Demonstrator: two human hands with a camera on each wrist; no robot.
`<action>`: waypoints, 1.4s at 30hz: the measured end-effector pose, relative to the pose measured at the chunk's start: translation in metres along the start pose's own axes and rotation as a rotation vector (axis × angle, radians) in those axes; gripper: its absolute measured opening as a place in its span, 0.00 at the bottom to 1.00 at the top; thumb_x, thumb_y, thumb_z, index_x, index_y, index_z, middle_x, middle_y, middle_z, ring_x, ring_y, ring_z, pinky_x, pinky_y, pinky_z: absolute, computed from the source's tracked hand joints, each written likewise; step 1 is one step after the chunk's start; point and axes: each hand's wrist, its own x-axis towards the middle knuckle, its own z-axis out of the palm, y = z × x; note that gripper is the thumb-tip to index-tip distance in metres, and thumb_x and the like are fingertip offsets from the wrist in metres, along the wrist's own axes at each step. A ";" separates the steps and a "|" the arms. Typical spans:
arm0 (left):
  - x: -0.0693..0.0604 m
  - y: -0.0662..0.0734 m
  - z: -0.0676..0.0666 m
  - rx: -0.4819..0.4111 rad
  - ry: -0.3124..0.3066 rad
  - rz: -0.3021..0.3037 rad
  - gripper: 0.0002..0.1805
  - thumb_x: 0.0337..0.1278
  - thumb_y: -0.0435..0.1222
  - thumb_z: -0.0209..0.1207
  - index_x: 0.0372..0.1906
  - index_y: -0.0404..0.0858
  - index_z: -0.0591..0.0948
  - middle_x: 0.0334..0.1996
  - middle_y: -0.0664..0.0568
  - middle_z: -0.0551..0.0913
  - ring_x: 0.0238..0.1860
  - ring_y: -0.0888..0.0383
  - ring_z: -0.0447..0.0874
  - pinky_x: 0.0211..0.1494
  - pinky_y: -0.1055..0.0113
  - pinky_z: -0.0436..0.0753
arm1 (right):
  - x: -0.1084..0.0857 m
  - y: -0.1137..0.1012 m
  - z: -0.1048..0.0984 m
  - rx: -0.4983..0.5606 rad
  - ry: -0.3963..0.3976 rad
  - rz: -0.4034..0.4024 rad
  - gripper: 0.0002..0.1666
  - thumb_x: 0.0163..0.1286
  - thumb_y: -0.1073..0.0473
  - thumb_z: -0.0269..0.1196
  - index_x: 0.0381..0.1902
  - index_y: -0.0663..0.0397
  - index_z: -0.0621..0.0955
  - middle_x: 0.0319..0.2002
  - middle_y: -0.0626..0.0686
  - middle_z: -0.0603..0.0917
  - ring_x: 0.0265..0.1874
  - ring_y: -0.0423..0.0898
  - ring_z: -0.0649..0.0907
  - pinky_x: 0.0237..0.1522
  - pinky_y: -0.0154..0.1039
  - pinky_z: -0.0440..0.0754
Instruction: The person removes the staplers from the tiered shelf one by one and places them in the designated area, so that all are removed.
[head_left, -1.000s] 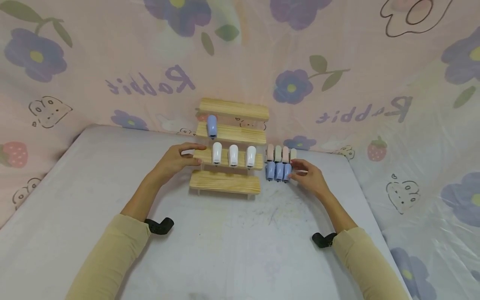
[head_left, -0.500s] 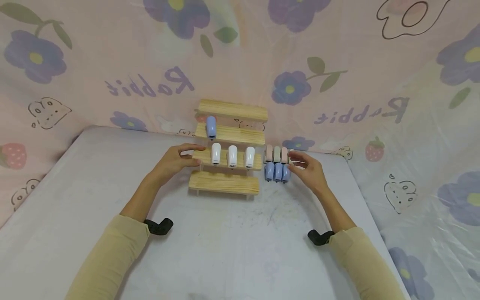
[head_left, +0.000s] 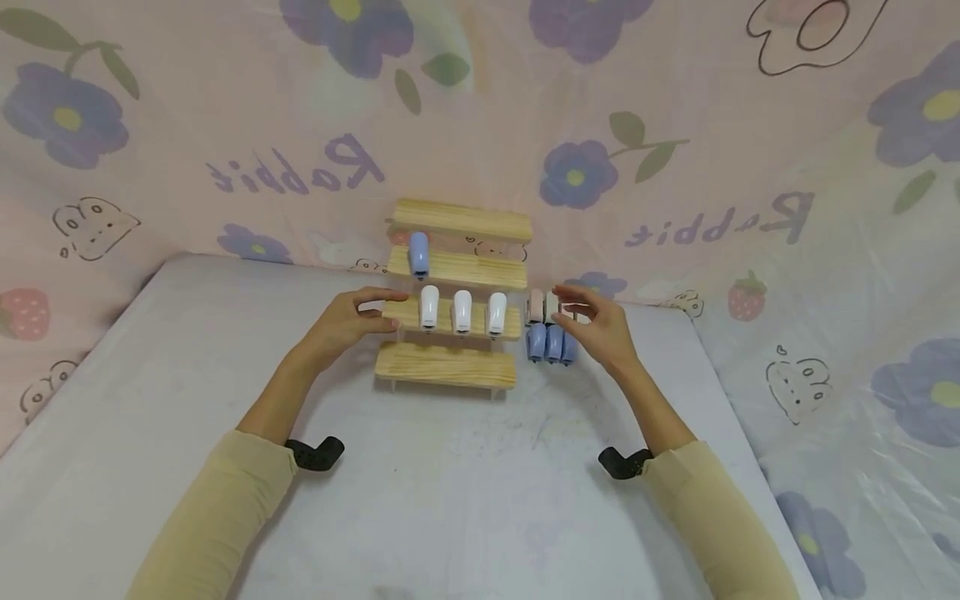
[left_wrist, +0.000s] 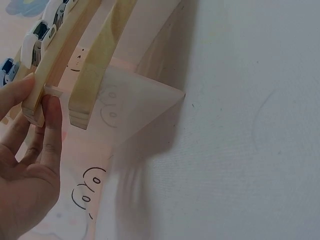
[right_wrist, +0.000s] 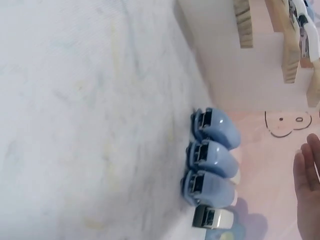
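The white tabletop (head_left: 420,500) supports the full layout. At its near side, 2 sleeves (head_left: 217,500) lead to the hands.

The wooden display stand (head_left: 446,364) stands at the far middle of the table. Its 4 boards step upward away from the person, probably so that no row hides the next. A translucent side panel (left_wrist: 135,97) appears to carry the boards.

Right of the stand, 3 blue stapler-shaped pieces (head_left: 553,343) sit side by side on the table, presumably grouped by colour.

The left hand (head_left: 341,329) grips the left end of the 2nd board, thumb above and fingers beneath; this hold likely steadies the stand. On that board, 3 white pieces (head_left: 462,311) are spaced apart, probably for separate access.

The right hand (head_left: 603,329) is at the far row of smaller pieces, behind the blue group. Its thumb and forefinger tips are parted beside a pale piece (head_left: 552,307); whether they hold anything cannot be told. A pink piece (head_left: 536,307) sits just left.

On the 3rd board, 1 blue piece (head_left: 419,255) rests near the left end. Beyond hangs a printed curtain (head_left: 480,125).
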 end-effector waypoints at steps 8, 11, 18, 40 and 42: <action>0.002 0.002 0.001 0.014 0.003 -0.001 0.28 0.58 0.35 0.69 0.64 0.40 0.78 0.74 0.49 0.63 0.71 0.36 0.60 0.73 0.48 0.62 | 0.013 -0.016 0.008 -0.016 0.008 -0.078 0.27 0.62 0.75 0.67 0.60 0.73 0.76 0.55 0.69 0.81 0.53 0.65 0.80 0.57 0.59 0.76; 0.003 0.003 0.001 0.016 0.001 0.001 0.27 0.58 0.33 0.68 0.64 0.40 0.78 0.74 0.49 0.64 0.71 0.37 0.61 0.73 0.49 0.62 | 0.017 -0.021 0.011 -0.013 0.009 -0.109 0.27 0.62 0.76 0.67 0.60 0.72 0.76 0.55 0.68 0.81 0.53 0.65 0.80 0.58 0.58 0.76; 0.003 0.004 0.001 0.015 0.002 -0.013 0.27 0.58 0.33 0.68 0.64 0.41 0.78 0.73 0.50 0.64 0.71 0.39 0.63 0.73 0.49 0.62 | 0.029 -0.032 0.022 0.062 -0.014 -0.148 0.25 0.62 0.77 0.66 0.58 0.75 0.77 0.55 0.70 0.80 0.53 0.66 0.80 0.58 0.57 0.76; -0.002 0.002 0.002 0.021 0.007 -0.029 0.28 0.59 0.37 0.69 0.65 0.43 0.78 0.75 0.49 0.60 0.72 0.36 0.59 0.73 0.46 0.62 | 0.064 -0.062 0.063 0.132 -0.130 -0.133 0.29 0.61 0.76 0.67 0.61 0.75 0.75 0.54 0.71 0.80 0.55 0.64 0.79 0.59 0.53 0.78; -0.002 0.002 0.002 0.023 0.009 -0.029 0.28 0.58 0.37 0.69 0.65 0.43 0.78 0.75 0.50 0.61 0.72 0.37 0.60 0.73 0.46 0.62 | 0.067 -0.063 0.065 0.130 -0.149 -0.117 0.29 0.61 0.76 0.67 0.61 0.74 0.74 0.55 0.70 0.80 0.55 0.63 0.80 0.59 0.50 0.78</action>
